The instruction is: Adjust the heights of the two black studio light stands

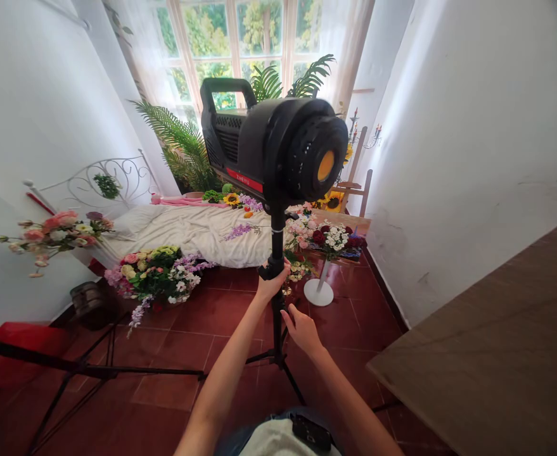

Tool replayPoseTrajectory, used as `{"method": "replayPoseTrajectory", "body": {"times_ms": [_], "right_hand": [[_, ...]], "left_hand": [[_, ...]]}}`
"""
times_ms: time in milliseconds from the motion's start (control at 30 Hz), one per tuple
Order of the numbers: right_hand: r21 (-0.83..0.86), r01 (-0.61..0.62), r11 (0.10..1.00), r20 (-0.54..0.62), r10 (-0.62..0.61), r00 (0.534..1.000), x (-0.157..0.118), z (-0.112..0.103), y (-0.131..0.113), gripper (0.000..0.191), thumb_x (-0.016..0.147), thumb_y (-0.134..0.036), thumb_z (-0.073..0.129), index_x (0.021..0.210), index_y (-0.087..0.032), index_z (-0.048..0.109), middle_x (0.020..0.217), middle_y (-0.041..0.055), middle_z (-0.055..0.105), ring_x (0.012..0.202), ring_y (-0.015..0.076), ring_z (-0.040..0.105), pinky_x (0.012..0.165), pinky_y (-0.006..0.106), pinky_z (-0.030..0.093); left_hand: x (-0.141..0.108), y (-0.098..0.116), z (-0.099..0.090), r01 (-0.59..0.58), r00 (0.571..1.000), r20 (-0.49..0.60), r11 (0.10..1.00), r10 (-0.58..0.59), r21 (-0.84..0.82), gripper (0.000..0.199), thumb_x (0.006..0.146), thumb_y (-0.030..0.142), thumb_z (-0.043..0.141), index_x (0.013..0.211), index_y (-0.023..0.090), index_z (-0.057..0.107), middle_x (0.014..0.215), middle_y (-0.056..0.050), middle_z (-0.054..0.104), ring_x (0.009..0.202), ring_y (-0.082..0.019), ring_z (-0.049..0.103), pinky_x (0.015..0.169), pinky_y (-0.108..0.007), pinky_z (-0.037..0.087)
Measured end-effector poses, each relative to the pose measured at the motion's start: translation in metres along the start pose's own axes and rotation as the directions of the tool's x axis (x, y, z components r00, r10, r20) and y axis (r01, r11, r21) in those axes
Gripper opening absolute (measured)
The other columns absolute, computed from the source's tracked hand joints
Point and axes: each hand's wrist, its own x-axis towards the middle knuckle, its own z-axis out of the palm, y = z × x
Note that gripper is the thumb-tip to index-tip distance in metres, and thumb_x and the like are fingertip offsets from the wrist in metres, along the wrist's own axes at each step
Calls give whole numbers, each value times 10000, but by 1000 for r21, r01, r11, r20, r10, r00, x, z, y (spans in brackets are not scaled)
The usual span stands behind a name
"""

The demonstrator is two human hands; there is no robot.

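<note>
A black studio light (282, 149) with a top handle, a red label strip and a yellow round front tops a black light stand (277, 323). My left hand (273, 283) is wrapped around the stand's pole, just under its upper collar. Lower down, my right hand (301, 327) is closed at the pole, its thumb and curled fingers against it. Part of the right fingers is hidden, and a knob beneath them cannot be made out. The stand's legs spread on the red tiled floor (197, 348).
Beyond the light stands a bed (192, 234) with cream bedding and flowers. A flower bunch (157, 272) is before it. A white round-based stand (319, 291) is right of the pole. Another black stand (83, 367) is at left; a brown panel (497, 342) juts in at right.
</note>
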Motion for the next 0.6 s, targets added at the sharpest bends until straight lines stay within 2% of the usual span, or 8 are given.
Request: {"method": "replayPoseTrajectory", "body": {"times_ms": [167, 267, 433, 600], "right_hand": [[-36, -58, 998, 38, 59, 998, 2, 3, -5, 390, 945, -440, 235, 881, -198, 535, 657, 39, 630, 575, 164, 590, 492, 239, 222], [-59, -91, 994, 44, 93, 995, 5, 6, -8, 402, 947, -437, 228, 909, -203, 552, 644, 41, 632, 564, 160, 586, 485, 239, 214], [-104, -132, 986, 32, 136, 990, 11, 8, -15, 398, 943, -441, 245, 876, -208, 560, 632, 36, 629, 544, 151, 577, 476, 244, 185], [-74, -155, 985, 45, 159, 986, 12, 4, -17, 385, 937, -442, 272, 870, -213, 574, 628, 39, 633, 551, 155, 583, 476, 240, 192]], "left_hand": [[6, 18, 3, -5, 1000, -9, 999, 5, -34, 196, 654, 336, 676, 720, 164, 610, 559, 21, 545, 471, -86, 495, 508, -229, 416], [9, 24, 3, -26, 998, -57, 1000, 25, -15, 196, 643, 330, 687, 718, 164, 613, 541, 25, 544, 460, -85, 491, 507, -230, 414], [15, 31, 6, -72, 990, -122, 997, 74, 18, 193, 659, 339, 677, 711, 165, 613, 512, 37, 518, 483, -87, 504, 541, -228, 431], [21, 40, 9, -82, 982, -165, 995, 91, 59, 224, 661, 361, 676, 740, 164, 602, 527, 30, 517, 496, -96, 503, 567, -243, 452]]}}
